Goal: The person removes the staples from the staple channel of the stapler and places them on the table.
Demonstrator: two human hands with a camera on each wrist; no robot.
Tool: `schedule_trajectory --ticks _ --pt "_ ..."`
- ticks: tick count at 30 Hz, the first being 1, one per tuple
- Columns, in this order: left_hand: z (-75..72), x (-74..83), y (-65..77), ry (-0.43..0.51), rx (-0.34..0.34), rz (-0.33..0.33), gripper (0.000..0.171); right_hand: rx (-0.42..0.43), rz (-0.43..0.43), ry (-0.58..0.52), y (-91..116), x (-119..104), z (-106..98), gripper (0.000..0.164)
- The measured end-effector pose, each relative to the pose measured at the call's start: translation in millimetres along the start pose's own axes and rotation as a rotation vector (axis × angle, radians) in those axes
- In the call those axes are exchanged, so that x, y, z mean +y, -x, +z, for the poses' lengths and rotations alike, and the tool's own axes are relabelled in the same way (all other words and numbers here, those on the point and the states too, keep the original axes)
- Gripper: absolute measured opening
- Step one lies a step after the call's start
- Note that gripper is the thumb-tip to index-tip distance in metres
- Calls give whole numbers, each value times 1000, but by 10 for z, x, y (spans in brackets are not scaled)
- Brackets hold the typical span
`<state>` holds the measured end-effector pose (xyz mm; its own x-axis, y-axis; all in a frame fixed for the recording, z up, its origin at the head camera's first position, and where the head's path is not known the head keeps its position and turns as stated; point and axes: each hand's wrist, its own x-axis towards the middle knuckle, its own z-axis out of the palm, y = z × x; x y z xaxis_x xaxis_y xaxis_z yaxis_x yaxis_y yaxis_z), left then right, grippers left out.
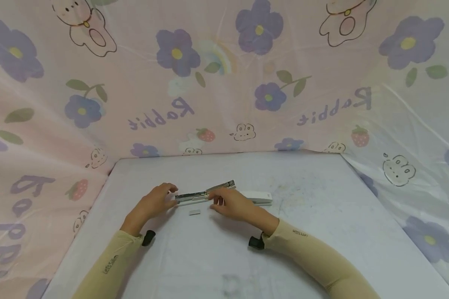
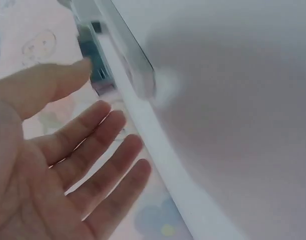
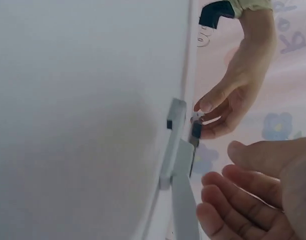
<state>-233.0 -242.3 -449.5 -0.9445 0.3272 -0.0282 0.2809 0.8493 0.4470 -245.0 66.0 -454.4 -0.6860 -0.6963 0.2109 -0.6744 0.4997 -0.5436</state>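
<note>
A white stapler [image 1: 262,197] lies opened out on the table, its dark metal channel [image 1: 190,195] showing and a metal arm [image 1: 224,184] angled up and back. By its left end is my left hand [image 1: 154,203], thumb and fingers spread apart; in the left wrist view the thumb tip is close to the channel, and contact is unclear. My right hand [image 1: 230,204] hovers at the stapler's middle with loosely bent fingers. In the right wrist view nothing sits between its thumb and fingers. A small grey block [image 1: 195,212], resembling a staple strip, rests in front of the stapler.
The white-covered table [image 1: 194,265] meets a printed cloth [image 1: 224,83] hung along the back and both sides. Faint grey smudges mark the cover right of the stapler. A black strap piece [image 1: 256,242] shows at the right wrist.
</note>
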Motion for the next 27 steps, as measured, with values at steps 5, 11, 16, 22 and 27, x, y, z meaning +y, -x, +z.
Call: schedule_trajectory --ticks 5,11,16,22,27 --pt "67 193 37 17 107 69 36 107 -46 13 146 72 -134 29" --pt "177 438 27 94 113 123 40 175 -52 7 291 194 -261 39" --pt "251 666 -11 152 82 101 43 204 -66 -8 424 331 -406 36" --pt "390 858 -117 169 64 123 42 233 -38 1 558 519 -471 29" --pt "510 981 -226 156 58 199 41 239 -16 17 643 642 -470 28"
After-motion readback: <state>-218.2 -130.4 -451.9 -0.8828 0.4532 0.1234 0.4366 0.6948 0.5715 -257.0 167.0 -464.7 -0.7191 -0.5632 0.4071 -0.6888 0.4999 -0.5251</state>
